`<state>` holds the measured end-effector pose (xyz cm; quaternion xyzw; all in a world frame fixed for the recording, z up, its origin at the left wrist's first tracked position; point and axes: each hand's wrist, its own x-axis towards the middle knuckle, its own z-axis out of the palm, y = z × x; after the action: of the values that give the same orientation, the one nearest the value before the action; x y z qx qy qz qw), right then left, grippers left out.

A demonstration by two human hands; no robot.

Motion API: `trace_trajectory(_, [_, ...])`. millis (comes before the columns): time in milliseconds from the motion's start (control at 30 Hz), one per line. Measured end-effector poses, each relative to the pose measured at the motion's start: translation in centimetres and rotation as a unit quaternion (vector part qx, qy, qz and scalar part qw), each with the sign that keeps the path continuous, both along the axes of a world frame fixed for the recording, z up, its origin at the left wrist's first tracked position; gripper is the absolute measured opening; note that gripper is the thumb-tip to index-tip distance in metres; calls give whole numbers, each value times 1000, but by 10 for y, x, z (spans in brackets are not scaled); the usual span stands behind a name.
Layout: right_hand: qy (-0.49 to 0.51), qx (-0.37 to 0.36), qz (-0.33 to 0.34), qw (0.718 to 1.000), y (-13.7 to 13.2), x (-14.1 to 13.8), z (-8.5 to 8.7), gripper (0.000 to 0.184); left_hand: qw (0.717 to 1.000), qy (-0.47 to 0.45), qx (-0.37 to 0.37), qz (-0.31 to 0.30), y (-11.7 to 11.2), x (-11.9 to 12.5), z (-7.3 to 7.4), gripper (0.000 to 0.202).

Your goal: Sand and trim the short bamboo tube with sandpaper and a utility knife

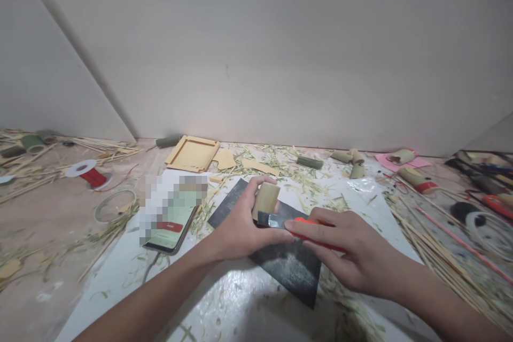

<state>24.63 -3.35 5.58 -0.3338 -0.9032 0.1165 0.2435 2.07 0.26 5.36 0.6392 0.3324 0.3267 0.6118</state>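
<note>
My left hand (pixel 243 227) is wrapped round a short piece of pale bamboo tube (pixel 266 200), held tilted above a dark sheet (pixel 296 267) that looks like sandpaper. In my right hand (pixel 344 246) is an orange utility knife (pixel 304 223). Its blade end lies against the lower part of the tube, close to my left thumb. The fingers of my left hand behind the tube are partly hidden.
A phone (pixel 172 227) lies left of my hands on white paper (pixel 224 304). Further left are a spool of red thread (pixel 91 176) and a tape roll (pixel 116 207). Bamboo shavings, a cardboard tray (pixel 192 153), bamboo pieces (pixel 309 162) and thin sticks (pixel 436 256) lie around.
</note>
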Motion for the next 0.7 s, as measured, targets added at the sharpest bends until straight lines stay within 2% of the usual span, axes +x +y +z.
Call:
trace_trajectory(200, [4, 29, -8, 1000, -2, -1, -1, 40, 1000, -3, 14, 3, -2, 1, 0, 59])
trace_trajectory(533, [2, 77, -41, 996, -6, -5, 1, 39, 1000, -6, 4, 15, -4, 2, 4, 60])
trace_trajectory(700, [5, 80, -66, 995, -4, -5, -2, 37, 995, 1, 1, 98, -8, 8, 1, 49])
